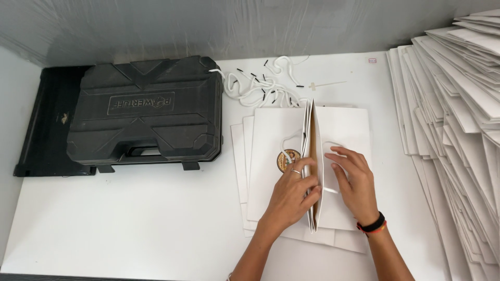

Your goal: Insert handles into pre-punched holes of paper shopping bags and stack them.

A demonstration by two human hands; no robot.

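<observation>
We see the white paper bag (291, 156) lying flat on the counter (130, 218), its long axis running away from us, just right of the black tool case (146, 112). Both hands rest on it: our left hand (292, 193) pinches its central fold half-closed, our right hand (354, 179) presses flat, fingers spread, beside the cord handle (329, 147).

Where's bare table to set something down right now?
Free: the table in front of the black tool case, left of the paper bag. Crowded: the flat bag stack at right, white cord handles behind, and both hands on the bag.
</observation>
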